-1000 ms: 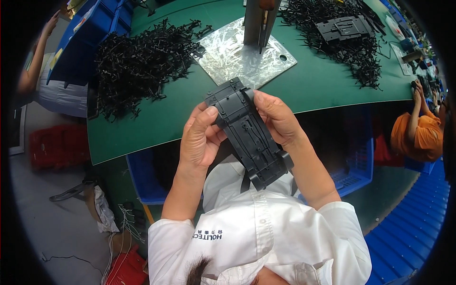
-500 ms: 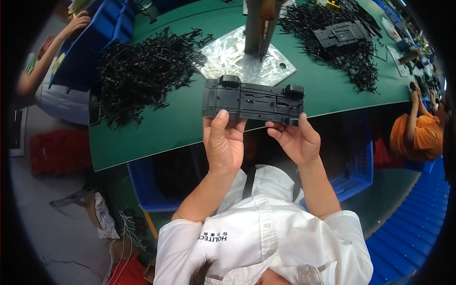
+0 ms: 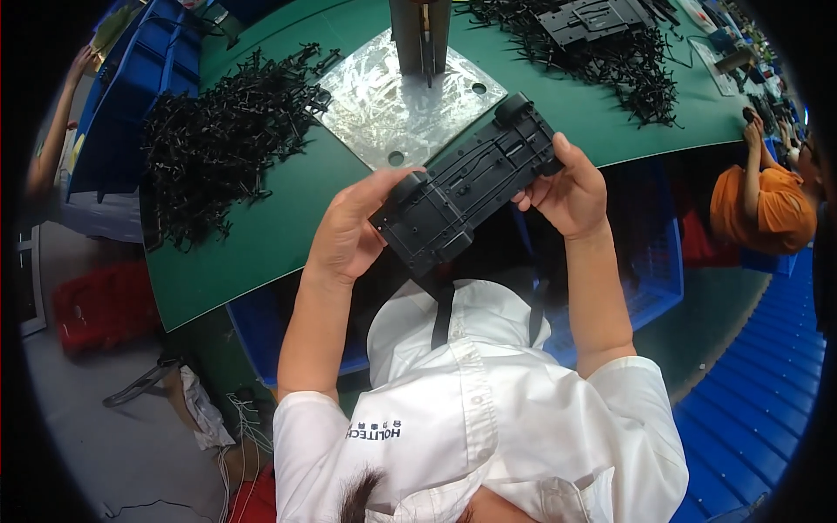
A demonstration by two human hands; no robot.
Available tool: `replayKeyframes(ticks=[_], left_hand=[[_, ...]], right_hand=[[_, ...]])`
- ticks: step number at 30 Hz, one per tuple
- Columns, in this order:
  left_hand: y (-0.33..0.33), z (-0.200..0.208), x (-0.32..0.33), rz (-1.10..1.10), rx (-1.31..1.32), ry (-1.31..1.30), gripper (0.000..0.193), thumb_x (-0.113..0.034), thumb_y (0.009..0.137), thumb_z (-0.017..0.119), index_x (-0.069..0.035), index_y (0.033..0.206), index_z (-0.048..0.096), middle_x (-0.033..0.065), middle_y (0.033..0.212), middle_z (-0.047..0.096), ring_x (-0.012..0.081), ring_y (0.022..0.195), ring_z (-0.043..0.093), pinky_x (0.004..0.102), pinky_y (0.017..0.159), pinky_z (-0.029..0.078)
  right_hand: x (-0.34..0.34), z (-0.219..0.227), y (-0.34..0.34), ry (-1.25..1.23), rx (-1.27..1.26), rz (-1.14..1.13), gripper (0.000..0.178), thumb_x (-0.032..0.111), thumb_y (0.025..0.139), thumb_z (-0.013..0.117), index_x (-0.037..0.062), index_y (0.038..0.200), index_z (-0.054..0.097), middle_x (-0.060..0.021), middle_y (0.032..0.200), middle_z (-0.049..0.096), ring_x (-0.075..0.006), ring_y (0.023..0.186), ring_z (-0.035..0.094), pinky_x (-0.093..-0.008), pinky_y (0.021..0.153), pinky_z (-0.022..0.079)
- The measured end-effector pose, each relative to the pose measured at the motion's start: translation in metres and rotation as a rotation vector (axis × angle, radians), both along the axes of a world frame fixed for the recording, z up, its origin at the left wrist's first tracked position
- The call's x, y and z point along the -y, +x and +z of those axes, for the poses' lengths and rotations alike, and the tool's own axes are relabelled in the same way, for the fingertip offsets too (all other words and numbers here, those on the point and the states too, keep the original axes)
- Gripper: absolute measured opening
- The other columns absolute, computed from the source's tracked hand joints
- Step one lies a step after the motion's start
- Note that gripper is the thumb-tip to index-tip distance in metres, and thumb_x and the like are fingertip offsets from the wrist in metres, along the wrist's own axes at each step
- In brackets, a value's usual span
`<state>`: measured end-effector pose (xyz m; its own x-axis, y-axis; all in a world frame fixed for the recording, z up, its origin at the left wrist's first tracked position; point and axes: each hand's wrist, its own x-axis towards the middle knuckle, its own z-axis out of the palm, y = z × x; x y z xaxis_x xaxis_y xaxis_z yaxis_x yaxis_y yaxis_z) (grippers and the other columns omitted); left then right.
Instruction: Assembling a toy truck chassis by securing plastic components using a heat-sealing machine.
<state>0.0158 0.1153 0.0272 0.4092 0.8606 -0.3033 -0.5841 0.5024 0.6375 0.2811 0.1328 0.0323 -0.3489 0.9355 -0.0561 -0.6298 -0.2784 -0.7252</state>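
Between my two hands I hold a black toy car chassis [image 3: 471, 187], tilted so its right end is higher. Wheels show at its corners, and its detailed face is turned up. My left hand [image 3: 349, 227] grips the lower left end, thumb along the edge by a wheel. At the upper right end, my right hand [image 3: 571, 192] pinches the chassis beside a wheel, thumb on top. Just beyond it lies a scratched metal plate [image 3: 370, 109], from which a metal post [image 3: 419, 39] rises.
A heap of small black plastic parts [image 3: 227, 131] covers the left of the green table [image 3: 235, 261]. Another heap [image 3: 623, 78] lies at the right, with a flat black chassis [image 3: 593, 19] on it. Blue crates [image 3: 131, 105] stand at left; a person in orange [image 3: 758, 209] works at right.
The chassis has swung from nearly level to a slant, its right end raised and its left end lowered. My left hand has moved left and my right hand up.
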Motion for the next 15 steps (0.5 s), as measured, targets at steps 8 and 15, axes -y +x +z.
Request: replayKeyframes(ticks=[8,15], left_hand=[[0.009,0.004,-0.005,-0.074,-0.078,0.013,0.037,-0.020,0.081,0.064,0.006,0.107,0.057,0.0128,0.096,0.064,0.0177,0.085,0.063,0.0301,0.078,0.051],[0.015,0.002,-0.009,-0.018,-0.043,-0.066,0.040,-0.015,0.080,0.066,0.006,0.112,0.054,0.0117,0.098,0.063,0.0162,0.088,0.062,0.0296,0.080,0.051]], right_hand=[[0.004,-0.008,-0.010,-0.007,-0.039,0.011,0.039,0.027,0.095,0.041,-0.0077,0.109,0.051,-0.0178,0.098,0.060,-0.0223,0.083,0.062,-0.0306,0.070,0.055],[0.034,-0.006,-0.043,-0.117,0.188,-0.047,0.032,0.013,0.087,0.059,-0.0067,0.111,0.052,-0.0103,0.098,0.060,-0.0134,0.082,0.060,-0.0255,0.073,0.051]])
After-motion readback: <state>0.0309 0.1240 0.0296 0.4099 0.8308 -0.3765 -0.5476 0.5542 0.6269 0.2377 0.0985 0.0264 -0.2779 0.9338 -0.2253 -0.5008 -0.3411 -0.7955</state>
